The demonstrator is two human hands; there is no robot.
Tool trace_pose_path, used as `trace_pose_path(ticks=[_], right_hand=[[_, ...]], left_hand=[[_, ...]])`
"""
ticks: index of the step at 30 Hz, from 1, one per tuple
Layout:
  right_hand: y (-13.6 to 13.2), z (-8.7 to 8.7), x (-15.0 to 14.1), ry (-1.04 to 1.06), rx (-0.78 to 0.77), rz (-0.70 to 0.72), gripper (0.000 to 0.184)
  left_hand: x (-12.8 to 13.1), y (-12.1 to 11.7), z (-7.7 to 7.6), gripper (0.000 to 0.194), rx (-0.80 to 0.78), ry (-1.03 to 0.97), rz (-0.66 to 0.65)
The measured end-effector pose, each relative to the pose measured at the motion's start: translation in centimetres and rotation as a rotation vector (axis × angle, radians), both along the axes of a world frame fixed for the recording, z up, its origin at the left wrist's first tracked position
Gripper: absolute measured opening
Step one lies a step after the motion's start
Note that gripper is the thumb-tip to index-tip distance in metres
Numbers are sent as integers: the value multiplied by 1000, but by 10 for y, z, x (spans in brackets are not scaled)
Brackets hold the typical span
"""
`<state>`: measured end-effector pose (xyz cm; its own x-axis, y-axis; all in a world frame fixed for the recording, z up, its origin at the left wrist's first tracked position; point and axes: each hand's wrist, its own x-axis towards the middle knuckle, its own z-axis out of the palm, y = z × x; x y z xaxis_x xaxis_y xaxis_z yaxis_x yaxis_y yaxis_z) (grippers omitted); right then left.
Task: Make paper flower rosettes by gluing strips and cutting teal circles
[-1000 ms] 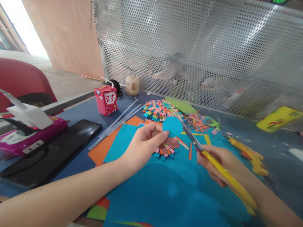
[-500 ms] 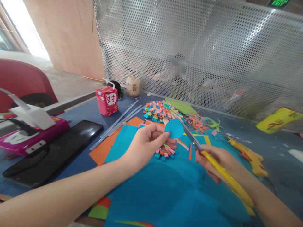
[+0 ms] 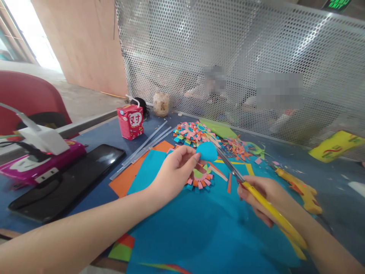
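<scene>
Between thumb and fingers, my left hand [image 3: 178, 171] pinches a round blue paper disc [image 3: 207, 152] by its left edge. My right hand [image 3: 262, 198] is closed around yellow-handled scissors [image 3: 242, 182], whose blades point up and left, close to the disc's right side. Beneath my left hand lies a fringed paper flower [image 3: 201, 183] in pink, orange, blue and green, partly covered by the fingers. It rests on large blue paper sheets [image 3: 182, 228]. Farther back sits a pile of similar fringed flowers [image 3: 191, 132].
Paper scraps [image 3: 238, 146] lie beside the flowers. A yellow glue gun [image 3: 302, 190] is at the right, clear glue sticks [image 3: 142, 148] at the left. Further left are a phone [image 3: 68, 182], a purple power strip [image 3: 42, 167] and a red drink carton [image 3: 130, 122]. A perforated metal screen [image 3: 228, 45] stands behind.
My left hand has shifted slightly left with the blue disc, uncovering more of the fringed flower below. The scissors remain in my right hand, nearly unmoved.
</scene>
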<state>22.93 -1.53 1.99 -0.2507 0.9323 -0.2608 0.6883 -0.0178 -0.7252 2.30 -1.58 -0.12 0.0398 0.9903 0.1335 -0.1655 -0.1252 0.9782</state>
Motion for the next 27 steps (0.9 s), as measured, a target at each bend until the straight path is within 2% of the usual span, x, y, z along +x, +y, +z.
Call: trace_pose_path(ticks=[9,16,22,27], right_hand=[[5,-3,3,2,61,92,36],[7,-3,5,-9,48,78,38],[4,-3,4,-39,35,14,37],[4,-6,4,-44,69,24,38]], left_hand=[[-1,-3,5,15,42,120,-70],[-3,-4,5,15,42,141,-65],[-3,0,4,12,37,135,31],[-4,5,1,11,83,129,120]])
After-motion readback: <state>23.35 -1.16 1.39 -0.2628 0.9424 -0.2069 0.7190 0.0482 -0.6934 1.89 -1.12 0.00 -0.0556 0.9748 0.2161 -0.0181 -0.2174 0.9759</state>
